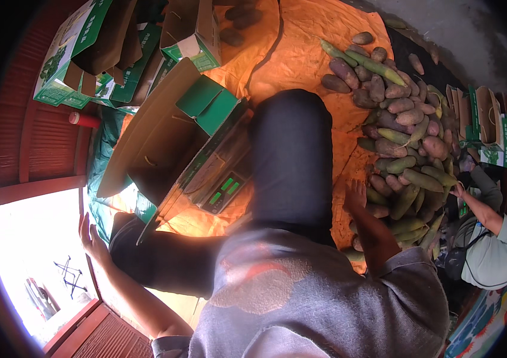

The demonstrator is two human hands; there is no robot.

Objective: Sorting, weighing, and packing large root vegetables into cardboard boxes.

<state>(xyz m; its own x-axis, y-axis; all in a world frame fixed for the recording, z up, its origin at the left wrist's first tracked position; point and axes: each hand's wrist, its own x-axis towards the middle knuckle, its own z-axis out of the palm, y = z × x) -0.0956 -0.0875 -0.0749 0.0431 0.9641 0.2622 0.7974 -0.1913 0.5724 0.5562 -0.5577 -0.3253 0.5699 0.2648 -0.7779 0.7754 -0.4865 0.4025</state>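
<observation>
My left hand (91, 240) is raised at the left by the bright doorway, fingers stretched out and holding nothing. Closest to it is an open cardboard box (146, 140), tilted, its flaps spread, resting on a digital scale (225, 192) with a lit green display. I see little inside the box but shadow. My right hand (356, 196) is beside my knee with its fingers extended, at the near left edge of a heap of long green and purplish-red radishes (407, 118). No radish shows in it.
An orange tarp (301, 30) covers the floor. More green-and-white cartons (80, 53) stand at upper left, near a red cylinder (84, 120). A co-worker (492, 238) reaches into the heap from the right, with other cartons (491, 122) behind.
</observation>
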